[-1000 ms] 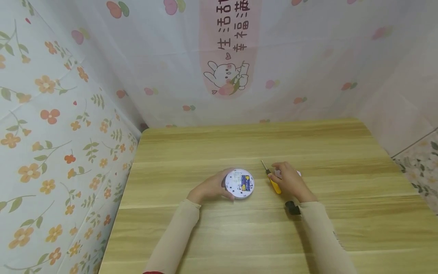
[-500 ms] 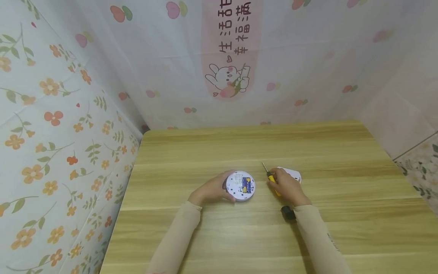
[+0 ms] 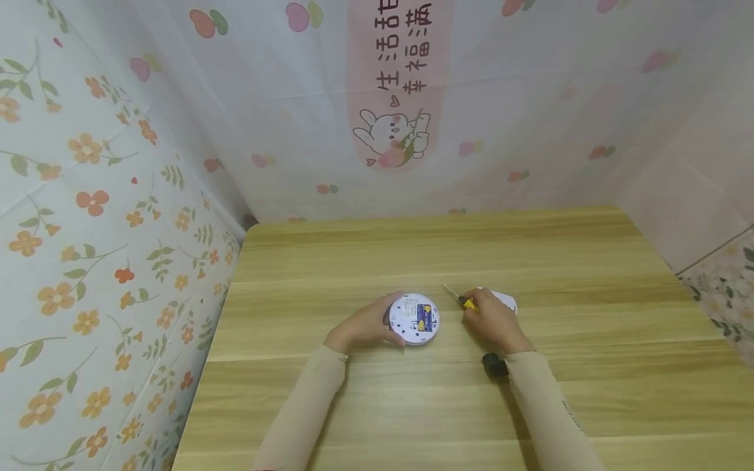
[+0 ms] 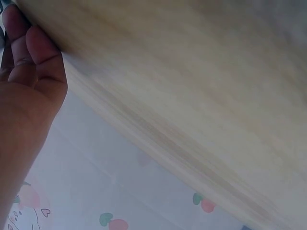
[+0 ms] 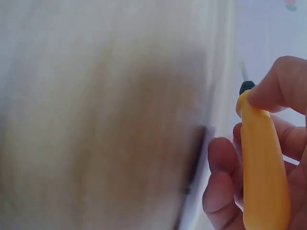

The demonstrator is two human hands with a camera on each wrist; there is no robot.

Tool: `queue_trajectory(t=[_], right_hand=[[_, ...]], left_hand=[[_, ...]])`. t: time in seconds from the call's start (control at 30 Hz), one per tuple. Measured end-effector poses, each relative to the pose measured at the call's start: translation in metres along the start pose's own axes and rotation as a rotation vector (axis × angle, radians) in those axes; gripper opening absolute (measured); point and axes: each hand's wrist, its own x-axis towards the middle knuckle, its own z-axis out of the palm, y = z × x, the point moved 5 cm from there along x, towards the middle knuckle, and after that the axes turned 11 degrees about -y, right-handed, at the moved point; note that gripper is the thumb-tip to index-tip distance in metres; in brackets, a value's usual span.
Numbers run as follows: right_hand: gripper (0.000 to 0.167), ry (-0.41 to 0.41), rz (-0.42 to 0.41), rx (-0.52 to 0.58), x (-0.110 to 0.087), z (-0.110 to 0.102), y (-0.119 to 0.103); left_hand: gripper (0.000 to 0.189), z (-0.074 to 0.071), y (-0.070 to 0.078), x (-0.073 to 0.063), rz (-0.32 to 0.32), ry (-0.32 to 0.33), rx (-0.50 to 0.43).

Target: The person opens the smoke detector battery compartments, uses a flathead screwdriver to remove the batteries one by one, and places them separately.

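Observation:
A round white device (image 3: 404, 322) like a smoke alarm lies face up on the wooden table, with blue-and-yellow batteries (image 3: 423, 318) in its recess. My left hand (image 3: 366, 323) grips its left side, thumb on the near edge and fingers round the far edge. In the left wrist view the device is out of sight beyond the fingers (image 4: 41, 52). Right of the device, my right hand (image 3: 493, 319) holds a screwdriver (image 5: 264, 167) by its yellow handle. Its metal shaft points to the far left, apart from the device. The right wrist view shows thumb and fingers round the handle.
A white flat piece (image 3: 507, 299) lies just behind my right hand, partly hidden by it. Beside the right sleeve is a black object (image 3: 495, 365). The wooden table (image 3: 330, 261) ends at a printed curtain (image 3: 283, 131) at the back and left.
My right hand has closed round the screwdriver's handle and turned its tip leftward from where it lay. The left hand and the round device stay in place.

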Motion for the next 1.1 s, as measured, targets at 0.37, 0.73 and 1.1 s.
queue_trajectory(t=[0.37, 0.73, 1.1], right_hand=[[0.034, 0.013, -0.05, 0.052, -0.004, -0.023, -0.011], [0.028, 0.022, -0.119, -0.006, -0.019, -0.031, -0.027], [0.019, -0.011, -0.178, -0.084, -0.038, -0.025, -0.043]], left_hand=[[0.105, -0.002, 0.001, -0.001, 0.013, 0.009, 0.0], [0.106, -0.002, 0.001, 0.0, 0.024, 0.007, 0.015], [0.104, 0.0, 0.002, -0.001, 0.032, 0.0, -0.004]])
